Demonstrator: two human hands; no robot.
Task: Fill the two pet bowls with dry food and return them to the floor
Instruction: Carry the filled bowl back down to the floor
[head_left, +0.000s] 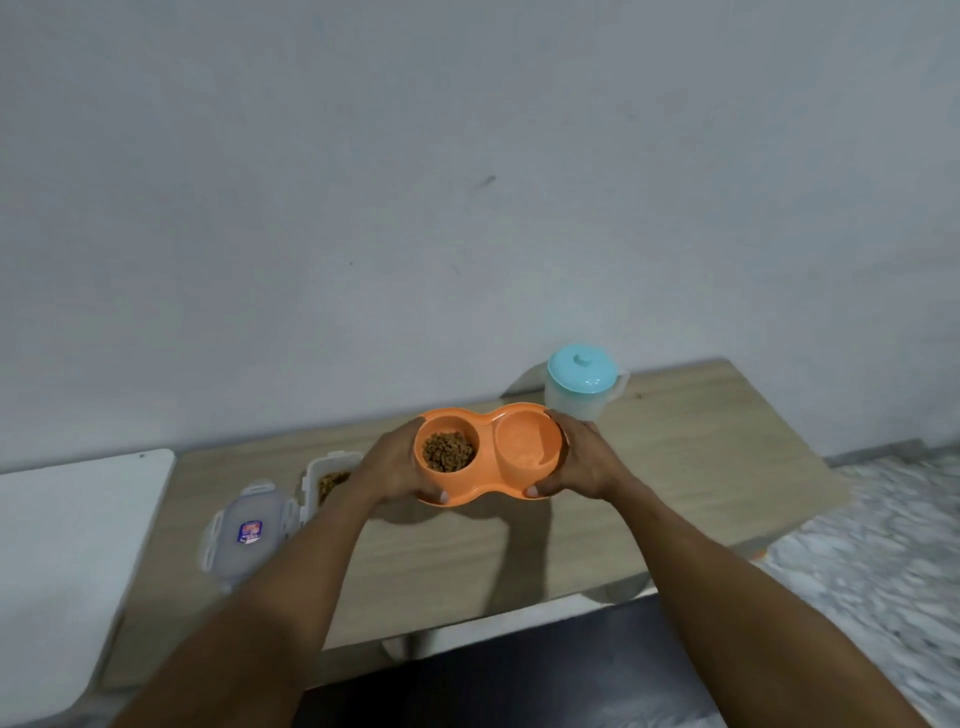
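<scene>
both hands (395, 462) — orange double bowl (488, 452)

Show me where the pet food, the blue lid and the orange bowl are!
Pet food (448, 451), head view, middle of the pile.
Blue lid (582, 367), head view, its top.
Orange bowl (527, 448), head view, inside the right cup.

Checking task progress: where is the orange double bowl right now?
In the head view, the orange double bowl is centre frame, held above the wooden table between the left hand and right hand, in front of the teal-lidded jug.
</scene>
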